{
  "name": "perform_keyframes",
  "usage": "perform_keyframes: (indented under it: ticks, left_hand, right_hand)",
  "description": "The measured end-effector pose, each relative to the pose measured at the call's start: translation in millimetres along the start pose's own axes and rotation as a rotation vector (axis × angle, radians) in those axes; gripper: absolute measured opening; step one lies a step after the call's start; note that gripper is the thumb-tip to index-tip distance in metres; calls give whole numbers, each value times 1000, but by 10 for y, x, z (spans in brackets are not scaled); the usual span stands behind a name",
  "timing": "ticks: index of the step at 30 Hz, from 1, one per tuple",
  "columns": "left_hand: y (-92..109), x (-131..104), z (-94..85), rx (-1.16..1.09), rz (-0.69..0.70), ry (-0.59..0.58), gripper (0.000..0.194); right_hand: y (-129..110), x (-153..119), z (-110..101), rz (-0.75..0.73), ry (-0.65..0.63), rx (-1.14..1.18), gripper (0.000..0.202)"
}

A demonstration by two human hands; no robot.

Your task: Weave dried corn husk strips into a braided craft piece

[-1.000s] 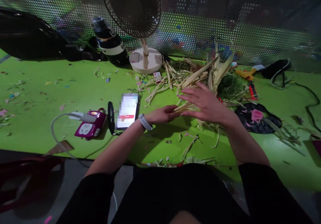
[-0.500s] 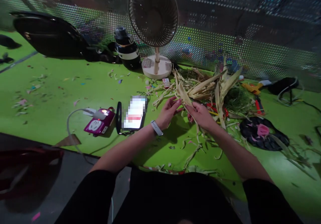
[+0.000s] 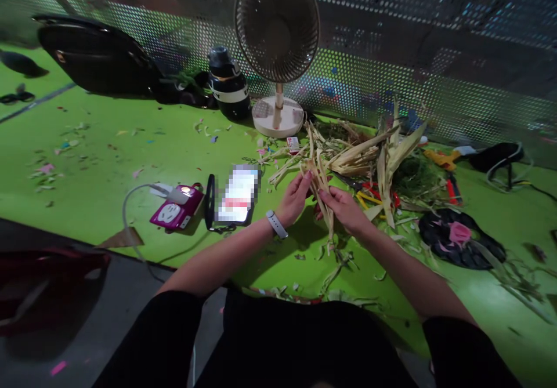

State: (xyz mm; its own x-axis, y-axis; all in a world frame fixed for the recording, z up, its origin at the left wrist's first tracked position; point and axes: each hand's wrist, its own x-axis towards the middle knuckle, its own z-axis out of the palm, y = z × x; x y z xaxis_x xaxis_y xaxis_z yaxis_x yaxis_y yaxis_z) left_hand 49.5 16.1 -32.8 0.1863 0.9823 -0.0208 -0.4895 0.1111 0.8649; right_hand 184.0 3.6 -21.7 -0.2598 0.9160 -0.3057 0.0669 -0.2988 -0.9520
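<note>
A strip of dry corn husk [image 3: 319,182], pale tan and split lengthwise, hangs between my two hands above the green table. My left hand [image 3: 296,198], with a watch on its wrist, pinches it from the left side. On the other edge, my right hand [image 3: 342,207] has thumb and fingers closed on the same husk. Its thin lower ends dangle toward scraps on the table. Just beyond the hands lies a pile of dried husks [image 3: 357,156]. Yellow- and red-handled tools [image 3: 368,196] are partly covered by that pile.
A phone [image 3: 237,194] and a purple power adapter [image 3: 178,208] lie to the left. Behind stand a fan [image 3: 278,115] and a dark bottle [image 3: 230,92]. At right is a black tray [image 3: 429,231] with a pink piece. Scraps litter the green table [image 3: 108,173].
The husk has turned from slanting and broad to more upright, and its strips now show apart. My right hand has shifted slightly lower along it. The whole view has moved a little.
</note>
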Motion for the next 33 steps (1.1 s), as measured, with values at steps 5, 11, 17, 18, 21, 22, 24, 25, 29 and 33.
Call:
perform_keyframes:
  ticks: [5, 11, 17, 18, 21, 22, 24, 25, 29, 33]
  left_hand:
    - [-18, -12, -8, -11, -41, -8, 43]
    - [-76, 9, -35, -44, -41, 23, 37]
    - [-84, 36, -44, -39, -41, 144, 27]
    - [-97, 36, -45, -22, -38, 143, 27]
    - [-148, 24, -44, 69, -26, 138, 24]
    - [-162, 18, -42, 98, -21, 141, 22]
    - [-179, 9, -40, 119, -18, 145, 21]
    - [-181, 7, -39, 115, -16, 142, 20]
    - [-169, -2, -32, 67, -9, 115, 22]
    - [-163, -35, 13, -16, -82, 168, 26]
  right_hand:
    - [37, 1, 9, 18, -22, 23, 48]
    - [30, -21, 12, 34, -78, -80, 44]
    - [24, -31, -9, -103, -59, -306, 42]
    - [17, -31, -15, -141, -23, -336, 41]
    - [-8, -27, -35, -248, 105, -432, 37]
    - [-13, -26, -42, -274, 132, -470, 36]
    - [-15, -25, -57, -314, 155, -532, 34]
    - [-12, -25, -64, -324, 155, -560, 34]
    - [11, -31, -72, -337, 136, -656, 32]
    - [41, -24, -54, -349, 106, -673, 31]
